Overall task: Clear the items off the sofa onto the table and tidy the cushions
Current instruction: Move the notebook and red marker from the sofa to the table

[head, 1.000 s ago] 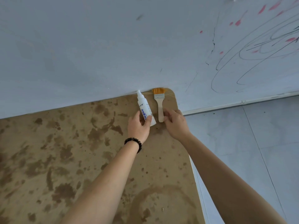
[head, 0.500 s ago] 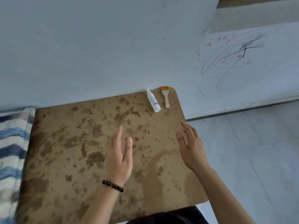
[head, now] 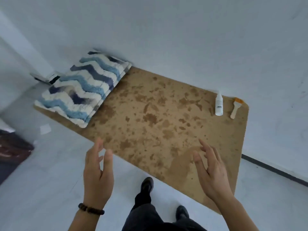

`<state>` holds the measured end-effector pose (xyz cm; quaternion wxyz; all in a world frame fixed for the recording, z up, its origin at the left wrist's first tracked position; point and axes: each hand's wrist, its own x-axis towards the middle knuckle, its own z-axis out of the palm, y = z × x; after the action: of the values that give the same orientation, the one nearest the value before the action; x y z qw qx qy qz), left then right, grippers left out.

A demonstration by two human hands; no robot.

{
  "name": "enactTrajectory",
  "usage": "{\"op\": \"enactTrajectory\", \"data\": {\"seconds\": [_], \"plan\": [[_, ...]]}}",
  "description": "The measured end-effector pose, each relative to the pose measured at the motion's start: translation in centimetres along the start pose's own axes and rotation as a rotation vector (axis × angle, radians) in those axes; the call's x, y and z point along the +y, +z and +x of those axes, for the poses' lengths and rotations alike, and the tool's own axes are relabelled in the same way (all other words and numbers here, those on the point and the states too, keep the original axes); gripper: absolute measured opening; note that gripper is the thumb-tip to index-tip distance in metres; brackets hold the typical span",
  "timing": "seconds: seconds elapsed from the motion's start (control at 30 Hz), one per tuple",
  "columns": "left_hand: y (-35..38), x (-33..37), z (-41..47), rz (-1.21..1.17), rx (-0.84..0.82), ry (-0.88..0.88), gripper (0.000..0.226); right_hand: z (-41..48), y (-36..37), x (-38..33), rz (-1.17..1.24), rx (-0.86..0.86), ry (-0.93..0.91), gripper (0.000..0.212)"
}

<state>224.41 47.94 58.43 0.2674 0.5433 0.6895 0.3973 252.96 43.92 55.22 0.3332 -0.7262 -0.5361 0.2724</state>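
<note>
A white squeeze bottle (head: 218, 104) and a small brush with orange bristles (head: 235, 108) lie side by side at the far right corner of the stained brown table (head: 166, 130). A blue and white zigzag cushion (head: 83, 90) rests on the table's far left end. My left hand (head: 98, 174) hovers open over the table's near edge, a bead bracelet on its wrist. My right hand (head: 210, 170) is open above the near right part of the table. Both hands hold nothing.
The table stands against a white wall (head: 166, 30). Pale floor tiles (head: 41, 180) lie on the near side, with a white scrap (head: 45, 129) on them. A dark piece of furniture (head: 11, 152) shows at the left edge. My legs and dark shoes (head: 146, 185) are below.
Both hands let go of the bottle and brush and drew back toward me. The view pulled away and swung left, bringing the cushion into sight.
</note>
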Motion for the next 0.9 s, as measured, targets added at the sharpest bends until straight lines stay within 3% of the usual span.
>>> {"op": "enactTrajectory", "data": {"seconds": [0.2,0.5,0.67,0.9], "plan": [[-8.3,-3.6,-11.2,0.091,0.278,-0.196,0.053,-3.4,6.2,-1.6,-0.046,-0.41,-0.201,0.059],[-22.4,-11.1,-26.7,0.06,0.793,-0.495,0.047,-14.0,18.6,-14.2,-0.042,-0.828,-0.592,0.06],[-29.9,-18.4,-33.1,0.019,0.933,-0.687,0.049,-22.1,29.4,-21.4,-0.066,-0.963,-0.679,0.06],[-43.9,-25.3,-35.6,0.041,1.067,-0.715,0.051,-31.7,42.0,-32.1,-0.033,-1.161,-0.837,0.059]]}}
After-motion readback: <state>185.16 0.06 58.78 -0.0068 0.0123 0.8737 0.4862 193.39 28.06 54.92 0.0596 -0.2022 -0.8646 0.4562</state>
